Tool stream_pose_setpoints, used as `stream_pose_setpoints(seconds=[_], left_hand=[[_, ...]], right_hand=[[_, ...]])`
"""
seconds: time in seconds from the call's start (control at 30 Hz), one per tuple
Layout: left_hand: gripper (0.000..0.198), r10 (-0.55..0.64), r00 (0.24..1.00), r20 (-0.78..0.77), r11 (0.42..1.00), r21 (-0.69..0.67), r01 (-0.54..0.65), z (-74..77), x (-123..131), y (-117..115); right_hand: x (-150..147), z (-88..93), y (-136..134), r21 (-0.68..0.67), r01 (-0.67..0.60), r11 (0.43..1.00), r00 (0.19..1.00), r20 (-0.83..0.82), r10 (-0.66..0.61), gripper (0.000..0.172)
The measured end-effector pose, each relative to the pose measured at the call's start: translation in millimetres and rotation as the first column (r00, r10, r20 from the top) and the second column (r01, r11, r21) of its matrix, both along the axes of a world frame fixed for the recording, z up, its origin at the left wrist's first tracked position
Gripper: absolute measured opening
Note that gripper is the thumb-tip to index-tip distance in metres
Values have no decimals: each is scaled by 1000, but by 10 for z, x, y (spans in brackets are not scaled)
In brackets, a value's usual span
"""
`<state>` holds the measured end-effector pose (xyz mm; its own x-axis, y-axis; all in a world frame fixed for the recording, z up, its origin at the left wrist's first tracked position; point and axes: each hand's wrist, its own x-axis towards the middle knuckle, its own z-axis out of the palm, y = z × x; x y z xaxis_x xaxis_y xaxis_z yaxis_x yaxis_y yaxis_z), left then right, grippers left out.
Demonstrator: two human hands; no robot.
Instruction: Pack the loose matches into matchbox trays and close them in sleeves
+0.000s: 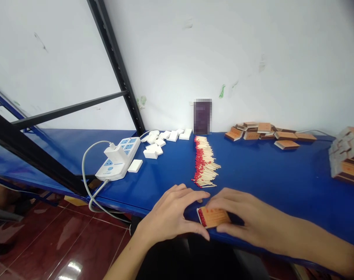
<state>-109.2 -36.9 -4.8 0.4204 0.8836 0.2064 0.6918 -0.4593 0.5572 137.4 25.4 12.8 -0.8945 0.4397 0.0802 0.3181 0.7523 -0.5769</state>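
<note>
An orange matchbox (214, 217) lies at the front edge of the blue table, its left end open on a row of red match heads. My right hand (243, 216) grips its right part between thumb and fingers. Just left of the box is my left hand (177, 212), thumb and fingers apart around its open end, holding nothing. Beyond both hands, loose matches (204, 163) form a long pile with red heads to the left.
White small trays (151, 153) lie scattered by a power strip (118, 159) with cables at the left. Several orange matchbox sleeves (263, 127) are heaped near the wall. A wrapped stack of matchboxes (349, 155) stands far right. A black metal frame (115, 54) rises at the left.
</note>
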Motion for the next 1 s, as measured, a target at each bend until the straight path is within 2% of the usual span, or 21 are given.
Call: stream_pose_setpoints(seconds=[0.1,0.23,0.37,0.47,0.53,0.6,0.67,0.7,0.77,0.8,0.83,0.9,0.97,1.0], left_hand=[[91,-18,1000,7,1000,-9,18,9,2,6],[91,-29,999,16,1000,7,29,13,2,12],[102,-56,998,26,998,-24,56,-7,-16,6],[110,-70,997,15,997,-23,71,2,-41,-10],[101,-109,993,51,994,5,109,25,-71,-14],[77,-103,989,105,995,19,102,49,-134,7],[53,39,999,21,998,47,-40,58,-254,68],[48,135,989,-54,987,91,-130,54,-341,118],[44,340,933,-116,916,263,-302,32,-562,250],[46,416,899,-135,875,328,-355,16,-686,327],[50,485,858,-169,837,375,-399,0,-810,406],[56,611,749,-258,764,439,-472,-28,-1026,556],[57,649,681,-339,749,446,-491,-45,-1168,675],[58,638,670,-379,762,432,-482,-50,-1208,715]], right_hand=[[-100,-51,-98,27,-76,997,997,-33,77,29],[-113,-108,-161,65,-73,995,994,-72,78,26],[-109,-122,-284,136,-103,985,981,-150,123,19],[-71,-118,-381,239,-57,969,973,-203,107,20],[56,-103,-369,330,26,944,970,-236,56,19],[329,-69,-268,428,163,889,965,-256,-54,19],[762,-16,-97,511,362,779,926,-295,-237,25],[1024,12,0,552,459,696,888,-302,-346,28],[1579,49,192,627,616,477,770,-350,-534,33],[1843,48,280,656,651,381,714,-361,-600,38],[2080,31,358,684,653,326,680,-338,-650,43],[2442,-48,488,741,603,295,669,-267,-694,51],[2636,-161,584,757,571,316,658,-192,-729,53],[2679,-216,622,757,563,330,650,-159,-743,51]])
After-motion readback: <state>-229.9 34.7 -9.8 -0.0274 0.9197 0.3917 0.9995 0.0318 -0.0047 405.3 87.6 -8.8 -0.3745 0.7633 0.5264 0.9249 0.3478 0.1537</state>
